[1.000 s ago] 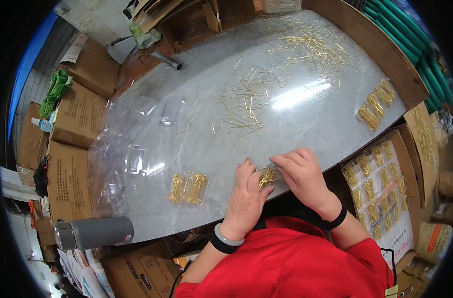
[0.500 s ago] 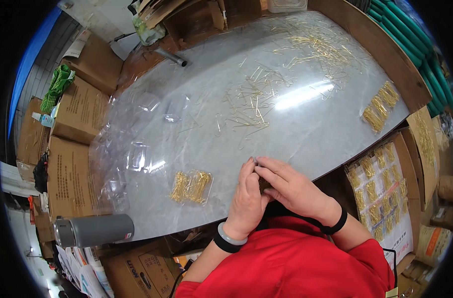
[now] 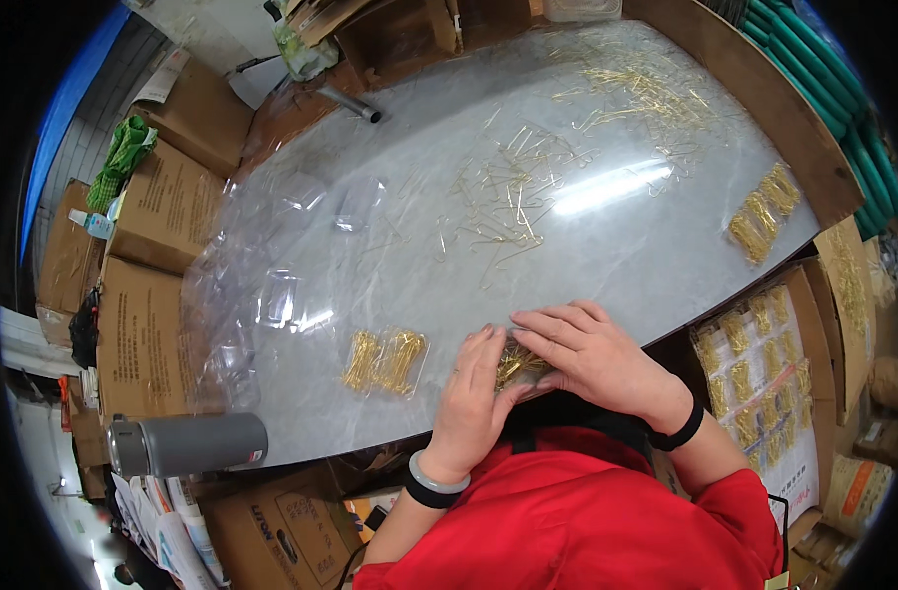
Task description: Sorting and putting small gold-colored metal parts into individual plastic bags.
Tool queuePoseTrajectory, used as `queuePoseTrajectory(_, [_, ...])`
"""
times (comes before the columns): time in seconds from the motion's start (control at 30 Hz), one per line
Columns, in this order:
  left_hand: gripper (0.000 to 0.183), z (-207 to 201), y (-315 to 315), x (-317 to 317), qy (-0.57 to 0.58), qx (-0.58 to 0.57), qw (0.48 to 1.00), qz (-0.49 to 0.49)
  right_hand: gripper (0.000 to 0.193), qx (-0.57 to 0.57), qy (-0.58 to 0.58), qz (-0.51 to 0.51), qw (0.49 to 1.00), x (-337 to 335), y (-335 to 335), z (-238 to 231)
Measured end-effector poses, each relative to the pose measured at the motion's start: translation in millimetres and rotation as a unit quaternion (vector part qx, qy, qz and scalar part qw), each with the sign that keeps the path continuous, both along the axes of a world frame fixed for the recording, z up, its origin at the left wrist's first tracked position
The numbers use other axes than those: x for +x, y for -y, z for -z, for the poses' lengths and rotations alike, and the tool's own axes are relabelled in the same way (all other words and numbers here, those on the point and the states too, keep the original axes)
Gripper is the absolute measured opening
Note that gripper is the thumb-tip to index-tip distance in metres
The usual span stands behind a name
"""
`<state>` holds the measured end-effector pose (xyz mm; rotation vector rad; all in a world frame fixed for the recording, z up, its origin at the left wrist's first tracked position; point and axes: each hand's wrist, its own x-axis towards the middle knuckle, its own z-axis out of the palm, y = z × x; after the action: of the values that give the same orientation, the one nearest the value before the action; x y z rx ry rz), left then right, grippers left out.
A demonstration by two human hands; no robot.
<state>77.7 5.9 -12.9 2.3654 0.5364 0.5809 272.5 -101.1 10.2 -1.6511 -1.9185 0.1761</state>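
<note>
At the table's near edge, my left hand point(image 3: 472, 393) and my right hand point(image 3: 606, 356) close in from both sides on a clear pack of gold hooks point(image 3: 516, 366). My fingers and thumbs curl round its sides and hide most of the pack. Just left of my left hand lies another clear pack of gold hooks point(image 3: 402, 362) with two bundles in it. Loose gold wire hooks point(image 3: 513, 197) are scattered beyond my hands on the grey tabletop point(image 3: 439, 285).
Empty clear plastic trays point(image 3: 282, 295) pile up on the left. A grey bottle point(image 3: 188, 442) lies at the near left edge. More gold hooks point(image 3: 656, 98) heap at the far right, with a filled pack point(image 3: 764, 216) nearer. A carton point(image 3: 813, 324) on the right holds rows of packs.
My hands have spread apart a little, and gold hooks now show between them. The right hand's fingers have stretched out further over the pack. The view has shifted slightly.
</note>
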Motion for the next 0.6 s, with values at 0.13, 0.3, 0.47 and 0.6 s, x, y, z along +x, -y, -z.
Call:
queuePoseTrajectory(0.13, [0.067,3,3,1,-0.005,0.086,0.996,-0.004,0.045,0.014,0.034,-0.004,0.999,-4,-2,7])
queuePoseTrajectory(0.3, [0.065,1,18,14,-0.022,0.104,0.994,-0.028,0.038,0.012,0.053,0.013,0.998,-12,-2,14])
queuePoseTrajectory(0.47, [0.068,1,19,19,-0.025,0.066,0.997,-0.014,0.042,0.015,-0.008,0.033,0.999,-14,-1,16])
queuePoseTrajectory(0.6, [0.063,3,15,16,-0.031,0.079,0.996,0.005,0.05,0.004,-0.104,0.039,0.994,-6,6,1])
